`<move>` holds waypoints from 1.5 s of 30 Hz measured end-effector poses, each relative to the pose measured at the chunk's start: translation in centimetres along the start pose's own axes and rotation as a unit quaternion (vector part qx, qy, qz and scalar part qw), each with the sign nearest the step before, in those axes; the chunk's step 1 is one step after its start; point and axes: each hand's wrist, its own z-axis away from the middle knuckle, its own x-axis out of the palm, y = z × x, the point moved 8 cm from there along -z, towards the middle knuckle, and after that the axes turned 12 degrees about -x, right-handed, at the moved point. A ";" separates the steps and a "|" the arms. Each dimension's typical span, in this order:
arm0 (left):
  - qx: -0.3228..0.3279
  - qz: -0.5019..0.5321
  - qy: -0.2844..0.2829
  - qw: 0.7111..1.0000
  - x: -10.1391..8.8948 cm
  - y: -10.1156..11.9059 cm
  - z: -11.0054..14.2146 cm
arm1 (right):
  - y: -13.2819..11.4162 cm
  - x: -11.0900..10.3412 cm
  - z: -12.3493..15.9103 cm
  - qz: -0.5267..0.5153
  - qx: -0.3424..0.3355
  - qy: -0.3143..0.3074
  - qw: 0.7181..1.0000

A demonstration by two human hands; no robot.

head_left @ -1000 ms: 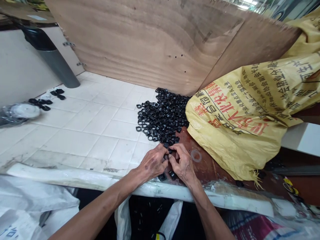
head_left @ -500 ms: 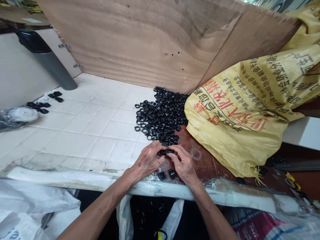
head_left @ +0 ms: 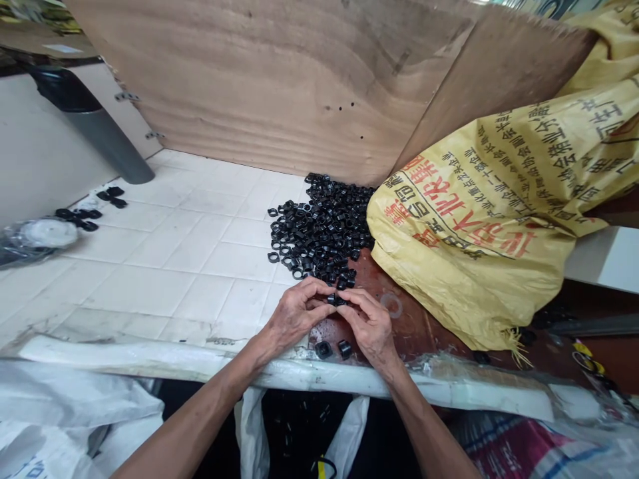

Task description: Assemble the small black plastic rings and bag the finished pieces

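Observation:
My left hand (head_left: 302, 307) and my right hand (head_left: 368, 323) meet over the brown patch of the worktop, both closed in a pinch. Between their fingertips is a small black plastic part (head_left: 335, 300), partly covered by the fingers; I cannot tell whether it is one piece or two pressed together. Just beyond the hands lies a heap of black plastic rings (head_left: 324, 229). Closer to me, below the fingers, rest two loose black pieces, a squarish one (head_left: 323, 350) and a rounder one (head_left: 345, 349).
A yellow woven sack (head_left: 464, 219) with printed characters leans at the right of the heap. Behind stands a plywood panel (head_left: 279, 80). A grey cylinder (head_left: 107, 140) and several black parts (head_left: 80, 216) are at the left. An open white bag (head_left: 253, 432) hangs under the padded edge (head_left: 200, 362).
Both hands have drawn together; the black pieces that sat apart in each hand's fingers now meet between the fingertips. The view has shifted slightly.

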 end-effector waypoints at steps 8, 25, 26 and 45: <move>0.026 -0.039 -0.004 0.999 0.1 0.1 0.0 | 0.4 -0.2 -0.1 -0.021 0.021 0.028 0.999; -0.008 -0.015 -0.042 0.999 0.8 0.4 0.3 | 1.6 0.0 1.2 0.072 0.044 0.019 0.996; -0.010 -0.015 -0.043 0.999 0.8 0.4 0.3 | 1.4 0.0 1.1 0.082 0.034 0.012 0.996; -0.051 0.049 -0.048 0.996 1.0 -0.6 0.2 | -0.2 0.9 0.5 0.098 -0.002 -0.081 0.992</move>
